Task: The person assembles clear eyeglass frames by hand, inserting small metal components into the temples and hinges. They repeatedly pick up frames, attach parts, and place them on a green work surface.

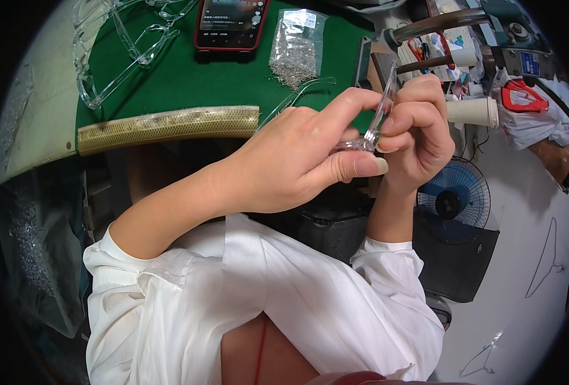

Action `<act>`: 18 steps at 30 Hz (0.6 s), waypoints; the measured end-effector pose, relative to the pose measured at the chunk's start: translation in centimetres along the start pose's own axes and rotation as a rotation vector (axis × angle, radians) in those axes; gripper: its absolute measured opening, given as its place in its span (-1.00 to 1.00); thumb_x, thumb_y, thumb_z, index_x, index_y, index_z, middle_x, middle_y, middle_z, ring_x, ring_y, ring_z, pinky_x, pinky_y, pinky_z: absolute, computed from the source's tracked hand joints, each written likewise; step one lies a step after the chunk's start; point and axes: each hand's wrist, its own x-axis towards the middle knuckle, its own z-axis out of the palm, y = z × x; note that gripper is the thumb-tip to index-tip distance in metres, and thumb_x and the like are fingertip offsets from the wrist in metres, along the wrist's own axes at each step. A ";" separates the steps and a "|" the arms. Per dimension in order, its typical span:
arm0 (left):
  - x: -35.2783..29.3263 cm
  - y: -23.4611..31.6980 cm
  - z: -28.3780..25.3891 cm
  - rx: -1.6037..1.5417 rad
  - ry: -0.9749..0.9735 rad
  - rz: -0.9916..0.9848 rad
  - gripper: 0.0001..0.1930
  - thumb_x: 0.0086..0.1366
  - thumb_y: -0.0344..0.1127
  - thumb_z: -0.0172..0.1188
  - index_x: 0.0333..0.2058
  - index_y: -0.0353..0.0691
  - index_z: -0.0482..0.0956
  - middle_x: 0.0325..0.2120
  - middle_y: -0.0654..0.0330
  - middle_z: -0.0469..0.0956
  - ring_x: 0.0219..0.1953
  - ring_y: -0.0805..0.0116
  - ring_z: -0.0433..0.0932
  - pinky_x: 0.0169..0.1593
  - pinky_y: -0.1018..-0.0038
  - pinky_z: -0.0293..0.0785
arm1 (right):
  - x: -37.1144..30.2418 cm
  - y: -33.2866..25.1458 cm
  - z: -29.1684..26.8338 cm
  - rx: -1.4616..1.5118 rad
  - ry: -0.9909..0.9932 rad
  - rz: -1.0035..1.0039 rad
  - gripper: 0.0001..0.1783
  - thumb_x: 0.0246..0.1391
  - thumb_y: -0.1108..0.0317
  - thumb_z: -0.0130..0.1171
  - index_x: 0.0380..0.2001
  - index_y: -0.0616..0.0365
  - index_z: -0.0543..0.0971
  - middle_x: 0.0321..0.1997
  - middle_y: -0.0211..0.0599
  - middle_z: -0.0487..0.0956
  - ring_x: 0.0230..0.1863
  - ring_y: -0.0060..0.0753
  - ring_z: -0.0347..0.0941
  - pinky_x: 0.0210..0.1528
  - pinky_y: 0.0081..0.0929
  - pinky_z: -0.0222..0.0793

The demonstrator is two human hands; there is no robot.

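By the near edge of a green tabletop [227,83], pinching a clear eyeglass frame [381,114] in the left hand [297,154] and, just rightward, in the right hand [422,128], with a bag of tiny pieces [296,51] beyond the grip to the left and a red-edged phone [230,24] farther off.

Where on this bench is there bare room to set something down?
The green mat is bare between the clear frames at left, the phone above and the gold strip below. A narrower gap separates phone and bag of small parts. It is crowded right of the mat, around the metal rods, and beside the left hand, where a clear piece lies.
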 end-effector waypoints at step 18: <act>0.5 0.1 -0.5 -0.059 -0.055 -0.042 -0.37 0.32 -0.13 0.12 0.22 -0.31 0.10 -0.52 0.21 0.54 -0.50 0.47 0.57 -0.34 0.56 0.48 | 0.4 0.2 -0.3 0.097 -0.007 0.028 -0.72 -0.44 0.26 0.47 -0.61 0.11 0.60 -0.53 -0.47 0.45 -0.38 -0.48 0.25 -0.33 -0.57 0.13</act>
